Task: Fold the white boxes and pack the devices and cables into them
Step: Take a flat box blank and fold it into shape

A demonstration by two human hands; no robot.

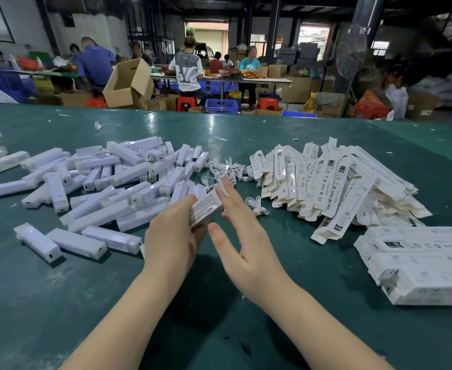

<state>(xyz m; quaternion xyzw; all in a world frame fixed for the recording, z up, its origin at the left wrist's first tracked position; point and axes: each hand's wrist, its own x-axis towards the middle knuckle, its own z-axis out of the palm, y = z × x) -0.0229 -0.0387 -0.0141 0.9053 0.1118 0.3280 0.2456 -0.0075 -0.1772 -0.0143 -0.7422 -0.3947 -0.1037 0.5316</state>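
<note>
Sprawling across the table's (246,134) left side, loose devices (107,182) wait. Centrally, the left hand (171,236) grips a folded white box (205,209); the right hand (246,236) hovers just beside it, fingers spread, holding nothing. Cables (227,169) and flat boxes (334,188) lie rightward. A loose grip could let the flap spring open.

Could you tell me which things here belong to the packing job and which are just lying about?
Job: white box held in left hand; right hand; devices; cables; flat boxes; finished boxes.
Lying about: paper scraps; cardboard carton; fan.
</note>
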